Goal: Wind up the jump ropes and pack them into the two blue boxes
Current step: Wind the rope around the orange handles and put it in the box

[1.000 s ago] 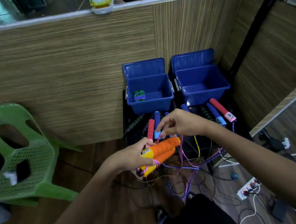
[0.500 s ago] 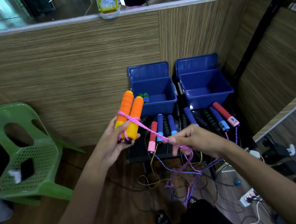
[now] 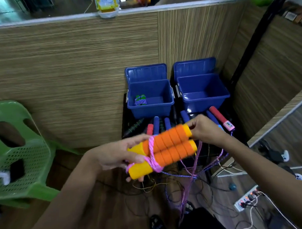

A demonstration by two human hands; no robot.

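My left hand [image 3: 119, 156] grips the yellow ends of two orange foam jump-rope handles [image 3: 168, 145], held side by side and lying level. A pink cord [image 3: 152, 159] is looped round them near my fingers. My right hand [image 3: 204, 128] pinches the cord at the far end of the handles, and the rest of the cord hangs down to the floor. Behind stand two open blue boxes: the left box [image 3: 151, 109] holds one wound green-handled rope [image 3: 140, 101], the right box [image 3: 206, 99] shows nothing inside. Several loose rope handles [image 3: 220, 117] lie in front of the boxes.
A green plastic chair [image 3: 15, 159] stands at the left. A wood-grain partition wall [image 3: 72, 75] rises behind the boxes. Tangled cords [image 3: 169, 188] cover the floor below my hands, and a power strip [image 3: 247, 198] lies at the lower right.
My left hand has tipped the orange handles from upright down to level. My right hand has come up from below to the handles' far end with the cord.
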